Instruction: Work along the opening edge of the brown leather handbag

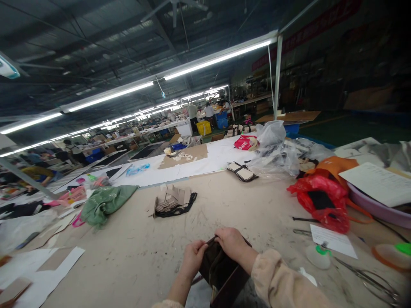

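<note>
At the near edge of the table, my left hand (194, 257) pinches the upper left edge of a dark brown bag (221, 267). My right hand (233, 244) is closed on the same top edge, its fingers close to those of the left. The bag looks partly open towards me, with creased dark lining inside and a stiff brown side panel low on the right. My right palm and sleeve cover part of it, and its bottom runs out of view. Beyond my hands lies a stack of beige cut pieces (175, 199) with black strips.
To the right are a glue bottle (318, 256), scissors (369, 273), a paper slip (334, 241), a red plastic bag (321, 201) and a purple basin (382, 207). A green bag (107, 203) lies left. A strapped bundle (242, 171) sits farther back. Other people work in the distance.
</note>
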The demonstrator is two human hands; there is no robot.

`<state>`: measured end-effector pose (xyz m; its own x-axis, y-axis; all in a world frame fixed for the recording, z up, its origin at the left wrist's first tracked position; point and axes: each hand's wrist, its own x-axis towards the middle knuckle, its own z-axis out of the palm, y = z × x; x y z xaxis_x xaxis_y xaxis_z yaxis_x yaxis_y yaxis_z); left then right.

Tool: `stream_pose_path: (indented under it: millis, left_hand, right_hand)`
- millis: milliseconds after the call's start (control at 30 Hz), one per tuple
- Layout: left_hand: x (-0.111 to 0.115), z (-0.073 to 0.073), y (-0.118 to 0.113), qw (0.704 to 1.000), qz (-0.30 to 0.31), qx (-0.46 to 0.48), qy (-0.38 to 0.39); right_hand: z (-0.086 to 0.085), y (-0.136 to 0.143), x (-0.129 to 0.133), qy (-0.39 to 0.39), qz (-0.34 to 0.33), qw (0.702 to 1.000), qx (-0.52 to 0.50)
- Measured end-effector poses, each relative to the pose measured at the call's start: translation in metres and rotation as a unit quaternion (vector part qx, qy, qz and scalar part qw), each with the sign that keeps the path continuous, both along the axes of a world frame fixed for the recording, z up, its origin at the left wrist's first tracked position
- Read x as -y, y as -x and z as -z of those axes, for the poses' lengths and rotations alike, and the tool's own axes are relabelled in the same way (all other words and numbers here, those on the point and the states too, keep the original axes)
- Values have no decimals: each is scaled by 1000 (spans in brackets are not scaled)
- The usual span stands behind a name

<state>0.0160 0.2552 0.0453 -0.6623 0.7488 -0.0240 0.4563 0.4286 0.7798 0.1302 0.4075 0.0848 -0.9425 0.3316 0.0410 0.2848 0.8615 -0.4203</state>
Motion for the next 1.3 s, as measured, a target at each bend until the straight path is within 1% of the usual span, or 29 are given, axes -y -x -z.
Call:
stream_pose_path:
  millis: [100, 200, 300, 400, 467, 600, 767, 933, 1100, 1200, 1300]
  left_hand:
    - [0, -2, 0, 1000, 0, -17, 18]
    - [-3, -12, -1, 999, 20, -26, 41]
    - [-13, -24, -5, 997, 62, -29, 38]
    - [-25, -29, -8, 996, 63, -47, 45]
    - [-30, -28, -8, 996, 59, -51, 49]
    - [-31, -24, -2, 996, 74, -19, 48]
    - [-31, -24, 2, 996, 69, -17, 59]
    - [-31, -21, 2, 996, 61, -25, 65]
    - [-31, -16, 7, 995, 63, -28, 69]
    - [-32, -17, 10, 994, 65, -34, 76]
    - [-33, -21, 11, 993, 72, -46, 77]
  right_hand:
    - [0, 1, 0, -8, 2, 1000, 7]
    - [-1, 3, 1, -18, 0, 1000, 10]
    - [-2, 5, 1, -20, 0, 1000, 11]
    - [-3, 5, 1, -20, 14, 1000, 17]
    - [-3, 3, 0, -16, 16, 1000, 11]
    - [-6, -3, -4, 5, -2, 1000, -14]
    - [-6, -8, -7, -21, 17, 1000, -8]
    - [-3, -5, -10, -24, 26, 999, -7]
    - [0, -5, -11, -35, 13, 999, -3]
    - [2, -8, -9, -38, 4, 999, -21]
    - [2, -10, -6, -40, 4, 999, -15]
